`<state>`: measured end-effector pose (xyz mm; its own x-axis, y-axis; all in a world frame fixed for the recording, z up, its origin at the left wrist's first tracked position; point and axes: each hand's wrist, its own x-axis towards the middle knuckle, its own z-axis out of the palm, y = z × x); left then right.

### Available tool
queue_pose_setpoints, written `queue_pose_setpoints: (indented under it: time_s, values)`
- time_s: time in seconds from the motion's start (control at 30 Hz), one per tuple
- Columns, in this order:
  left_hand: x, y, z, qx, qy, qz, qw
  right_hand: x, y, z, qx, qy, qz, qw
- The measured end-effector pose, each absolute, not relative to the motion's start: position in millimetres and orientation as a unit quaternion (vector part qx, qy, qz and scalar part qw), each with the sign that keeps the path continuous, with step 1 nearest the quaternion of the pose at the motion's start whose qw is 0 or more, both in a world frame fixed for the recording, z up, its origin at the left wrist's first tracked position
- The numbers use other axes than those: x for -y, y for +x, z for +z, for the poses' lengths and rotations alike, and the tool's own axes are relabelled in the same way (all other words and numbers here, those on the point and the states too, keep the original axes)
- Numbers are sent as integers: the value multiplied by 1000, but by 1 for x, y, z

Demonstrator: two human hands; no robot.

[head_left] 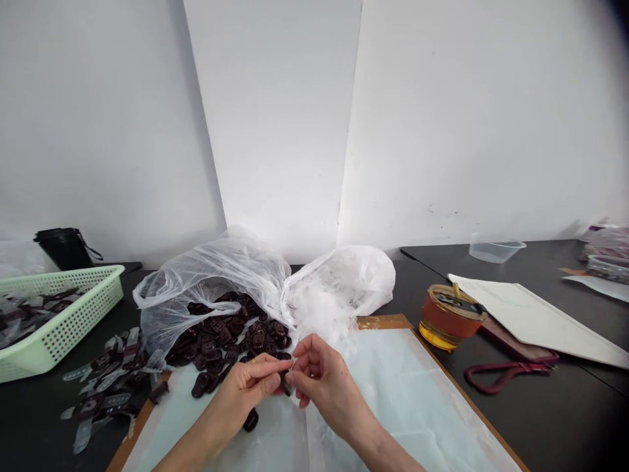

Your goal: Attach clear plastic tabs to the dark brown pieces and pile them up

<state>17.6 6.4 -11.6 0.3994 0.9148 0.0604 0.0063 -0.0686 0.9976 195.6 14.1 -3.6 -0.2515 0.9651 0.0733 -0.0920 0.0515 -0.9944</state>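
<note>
My left hand [250, 383] is closed over the pale sheet [393, 387], its fingertips pinching a small dark brown plastic piece [285, 385]. My right hand [324, 380] meets it there, thumb and index finger pressed together at the piece's right side. Whatever those right fingers hold is too small and covered to make out. Just behind both hands lies a heap of glossy dark brown plastic pieces [216, 334], spilling from a clear plastic bag [171, 288]. One loose brown piece [250, 419] rests under my left wrist.
A white bag of clear strips [339, 288] stands behind my right hand. Brown pieces with clear straps [105, 387] lie at left beside a green basket [88, 321]. To the right are an amber glass jar [449, 318], a phone [515, 337] with a strap, and a notebook [550, 318].
</note>
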Motion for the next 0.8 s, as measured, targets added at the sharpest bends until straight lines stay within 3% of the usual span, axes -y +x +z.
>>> queue_pose_setpoints:
  time_s: [0.4,0.6,0.8]
  values:
    - [-8,16,-11,-420,489,446,621,-8,191,-3,617,-400,506,450]
    - [-3,23,-1,-384,448,479,650,-5,194,1,768,-383,272,435]
    - [-2,28,2,-401,447,512,614,-7,193,-6,792,-386,160,446]
